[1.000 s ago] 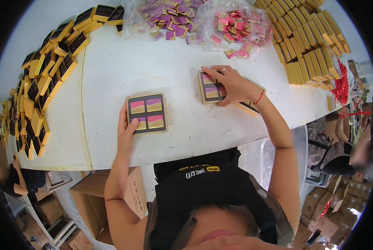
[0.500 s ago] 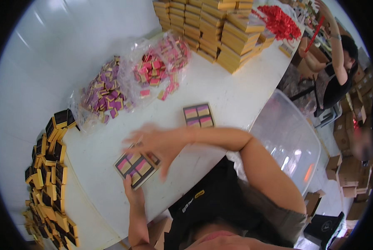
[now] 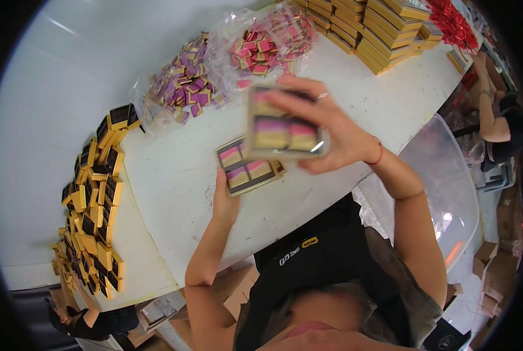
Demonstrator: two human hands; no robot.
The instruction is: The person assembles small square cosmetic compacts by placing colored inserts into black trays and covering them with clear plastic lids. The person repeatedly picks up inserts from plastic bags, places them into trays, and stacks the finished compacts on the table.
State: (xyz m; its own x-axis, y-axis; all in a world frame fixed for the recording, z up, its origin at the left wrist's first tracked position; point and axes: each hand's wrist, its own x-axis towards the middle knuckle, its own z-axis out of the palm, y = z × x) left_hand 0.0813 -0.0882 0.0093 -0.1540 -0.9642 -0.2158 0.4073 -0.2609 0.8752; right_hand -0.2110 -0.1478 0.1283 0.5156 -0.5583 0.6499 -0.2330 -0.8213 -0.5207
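Observation:
My right hand (image 3: 334, 126) grips a flat square box (image 3: 270, 139) by its sides and holds it up over the table, slightly blurred. Its clear cover shows small pink, purple and gold packets in dark compartments. Below and left of it is a second box (image 3: 237, 174) of the same kind, partly hidden by the raised one. My left hand (image 3: 223, 196) holds this second box at its near left edge, thumb along the side. A gold edge (image 3: 280, 169) of something shows at its right end; I cannot tell whether it is another box.
Clear bags of purple packets (image 3: 185, 85) and pink packets (image 3: 264, 50) lie at the back. Gold boxes (image 3: 384, 38) are stacked at back right, near red ribbon (image 3: 454, 23). Black-and-gold boxes (image 3: 97, 205) line the left. A clear bin (image 3: 443, 175) stands right. Co-workers sit at both sides.
My right hand, open and blurred over the left hand's box before, now holds a box up. The left hand's box appears farther up and right. The whole view has shifted.

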